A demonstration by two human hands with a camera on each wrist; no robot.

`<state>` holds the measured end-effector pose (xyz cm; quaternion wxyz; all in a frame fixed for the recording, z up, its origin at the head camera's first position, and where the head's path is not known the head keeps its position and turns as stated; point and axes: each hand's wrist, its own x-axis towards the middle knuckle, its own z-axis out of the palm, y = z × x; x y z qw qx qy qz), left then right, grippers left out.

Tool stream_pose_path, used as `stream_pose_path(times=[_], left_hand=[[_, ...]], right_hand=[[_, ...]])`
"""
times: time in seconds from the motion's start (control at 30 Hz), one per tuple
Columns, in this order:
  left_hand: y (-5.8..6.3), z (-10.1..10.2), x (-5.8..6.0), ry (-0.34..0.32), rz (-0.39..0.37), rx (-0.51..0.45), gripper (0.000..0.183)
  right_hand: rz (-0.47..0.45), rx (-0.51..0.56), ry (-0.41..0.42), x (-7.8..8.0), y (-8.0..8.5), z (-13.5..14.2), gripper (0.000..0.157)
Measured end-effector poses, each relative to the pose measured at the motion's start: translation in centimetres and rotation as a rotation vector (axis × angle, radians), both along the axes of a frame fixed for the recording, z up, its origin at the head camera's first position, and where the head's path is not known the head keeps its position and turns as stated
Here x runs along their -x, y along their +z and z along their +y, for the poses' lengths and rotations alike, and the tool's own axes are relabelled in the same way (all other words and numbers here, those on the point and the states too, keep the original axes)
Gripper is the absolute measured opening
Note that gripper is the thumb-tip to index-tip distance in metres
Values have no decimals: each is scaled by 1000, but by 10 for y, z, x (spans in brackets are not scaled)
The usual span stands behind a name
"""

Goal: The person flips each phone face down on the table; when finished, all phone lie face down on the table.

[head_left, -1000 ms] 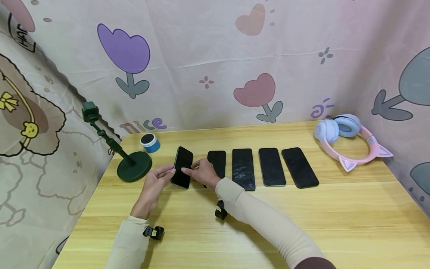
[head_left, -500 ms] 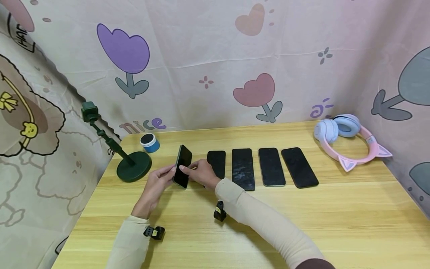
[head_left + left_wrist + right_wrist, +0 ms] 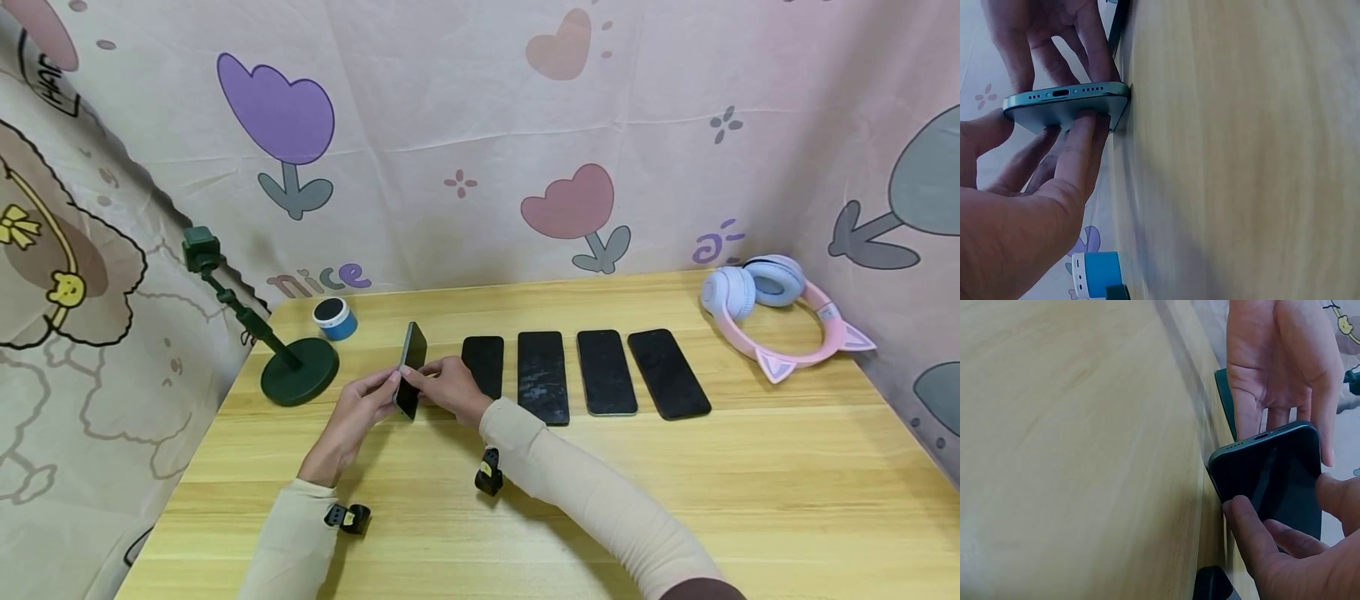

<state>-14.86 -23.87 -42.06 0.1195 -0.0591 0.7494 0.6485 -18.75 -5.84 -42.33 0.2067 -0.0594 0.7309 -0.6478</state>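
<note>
A smartphone (image 3: 416, 343) with a dark screen stands on its long edge, held between both hands. In the left wrist view its greenish bottom edge (image 3: 1060, 94) faces the camera, with the charging port in the middle. My left hand (image 3: 362, 410) grips it from the left, fingers against the back and thumb at the upper edge. From the right, my right hand (image 3: 454, 388) holds it with fingers on the screen side (image 3: 1288, 465) and thumb at the upper edge. The lower long edge is right at the tabletop.
Several dark phones lie flat in a row to the right, the nearest one (image 3: 483, 360) partly behind my right hand. A green stand (image 3: 300, 372) and a small blue-and-white speaker (image 3: 341, 322) are on the left. Cat-ear headphones (image 3: 806, 354) lie at the back right of the wooden table (image 3: 675, 492).
The phone has been turned from a tilted, screen-visible pose to nearly upright on its long edge. Both hands turn with it, and the left hand has shifted slightly right.
</note>
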Motion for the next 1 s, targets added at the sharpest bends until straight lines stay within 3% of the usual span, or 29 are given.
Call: stream_pose_path(times=[0.23, 1.0], left_hand=[[0, 0, 0, -27, 4, 8, 64], [-7, 1, -2, -76, 26, 35, 60]], right_hand=[[-54, 97, 8, 0, 1, 0, 47], [-114, 180, 14, 0, 3, 0, 37]])
